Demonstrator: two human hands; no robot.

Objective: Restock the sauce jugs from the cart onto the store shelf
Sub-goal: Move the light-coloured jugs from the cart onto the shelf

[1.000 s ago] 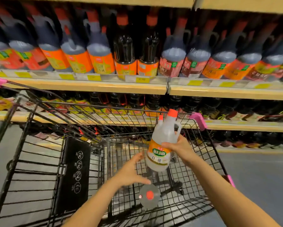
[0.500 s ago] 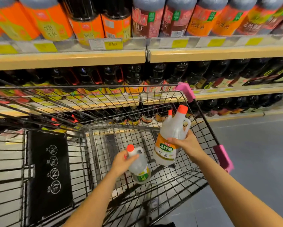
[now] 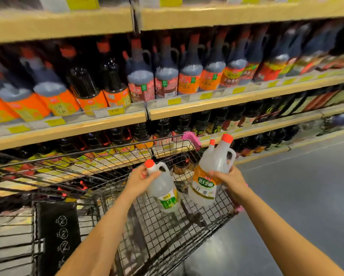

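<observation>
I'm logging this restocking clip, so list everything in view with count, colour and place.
Green-label jug: one, clear with red cap, held above the cart.
Orange-label jugs: two, clear with red caps, held together above the cart's right edge.
Cart: one, dark wire with pink corner pieces, lower left and centre.
Shelves: several tiers, tan edges with yellow price tags, across the top and middle.
Dark sauce bottles: many, too blurred to count, dark with orange and red labels, filling the shelves.
Floor: grey, lower right.
Left hand: grips the green-label jug's neck.
Right hand: grips the orange-label jugs.
</observation>
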